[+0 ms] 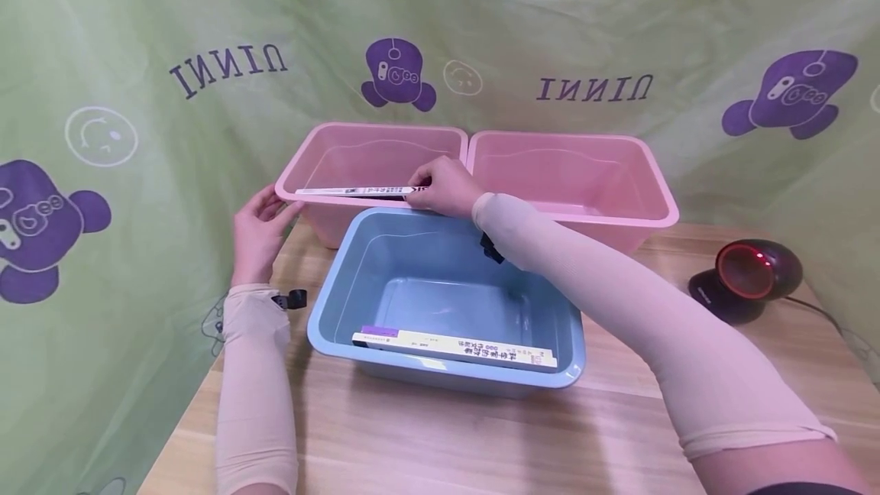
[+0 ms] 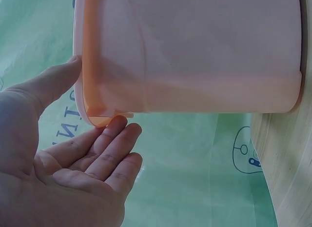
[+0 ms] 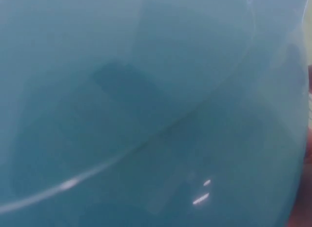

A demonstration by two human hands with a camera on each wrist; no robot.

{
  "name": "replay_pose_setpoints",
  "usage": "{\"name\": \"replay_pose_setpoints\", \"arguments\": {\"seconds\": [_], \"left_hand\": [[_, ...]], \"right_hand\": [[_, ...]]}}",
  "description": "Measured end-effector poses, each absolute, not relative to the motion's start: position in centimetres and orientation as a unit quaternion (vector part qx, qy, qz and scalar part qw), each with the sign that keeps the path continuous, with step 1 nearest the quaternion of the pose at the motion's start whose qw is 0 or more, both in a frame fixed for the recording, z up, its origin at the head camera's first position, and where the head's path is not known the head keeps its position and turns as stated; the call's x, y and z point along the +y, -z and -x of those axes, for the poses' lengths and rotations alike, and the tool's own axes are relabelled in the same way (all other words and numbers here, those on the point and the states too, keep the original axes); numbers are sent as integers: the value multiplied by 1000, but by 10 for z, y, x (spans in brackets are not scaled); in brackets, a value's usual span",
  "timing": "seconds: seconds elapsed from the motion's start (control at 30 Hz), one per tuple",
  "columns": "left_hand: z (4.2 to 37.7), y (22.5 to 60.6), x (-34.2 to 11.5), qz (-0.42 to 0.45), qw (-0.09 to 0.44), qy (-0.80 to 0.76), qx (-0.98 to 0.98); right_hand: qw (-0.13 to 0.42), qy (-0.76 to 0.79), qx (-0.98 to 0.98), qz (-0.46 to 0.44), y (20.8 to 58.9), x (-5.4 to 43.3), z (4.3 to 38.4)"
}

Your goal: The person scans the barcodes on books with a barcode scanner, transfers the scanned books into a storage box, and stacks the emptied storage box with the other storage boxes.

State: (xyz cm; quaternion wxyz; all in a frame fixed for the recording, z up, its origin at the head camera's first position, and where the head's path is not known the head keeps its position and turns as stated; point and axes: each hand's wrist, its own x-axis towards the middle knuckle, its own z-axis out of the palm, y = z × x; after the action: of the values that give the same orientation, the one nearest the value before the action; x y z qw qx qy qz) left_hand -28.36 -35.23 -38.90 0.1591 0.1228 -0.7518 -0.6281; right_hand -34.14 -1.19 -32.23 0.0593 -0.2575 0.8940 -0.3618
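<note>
In the head view my right hand (image 1: 447, 186) reaches over the blue bin and pinches the right end of a thin white-spined book (image 1: 354, 192). The book lies along the near side of the left pink bin (image 1: 385, 128), just inside its rim. My left hand (image 1: 261, 231) is at that bin's near left corner; in the left wrist view its thumb (image 2: 68, 73) is on the rim and its fingertips (image 2: 127, 134) are curled at the corner below. The right wrist view is mostly filled by the blue bin's inner wall (image 3: 146, 100).
A blue bin (image 1: 330, 304) stands in front, with books (image 1: 454, 346) spine-up along its near wall. The right pink bin (image 1: 660, 189) sits beside the left one. A dark scanner-like device (image 1: 749, 273) with a red ring stands on the wooden table (image 1: 440, 449) at right.
</note>
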Motion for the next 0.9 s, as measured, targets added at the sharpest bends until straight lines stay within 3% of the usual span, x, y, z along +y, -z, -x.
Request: {"name": "replay_pose_setpoints", "arguments": {"seconds": [0.47, 0.9], "left_hand": [[289, 391, -344, -109, 163, 644, -739], [284, 393, -352, -123, 160, 667, -718]], "right_hand": [[49, 378, 891, 245, 313, 9, 333], [27, 390, 890, 233, 276, 64, 285]]}}
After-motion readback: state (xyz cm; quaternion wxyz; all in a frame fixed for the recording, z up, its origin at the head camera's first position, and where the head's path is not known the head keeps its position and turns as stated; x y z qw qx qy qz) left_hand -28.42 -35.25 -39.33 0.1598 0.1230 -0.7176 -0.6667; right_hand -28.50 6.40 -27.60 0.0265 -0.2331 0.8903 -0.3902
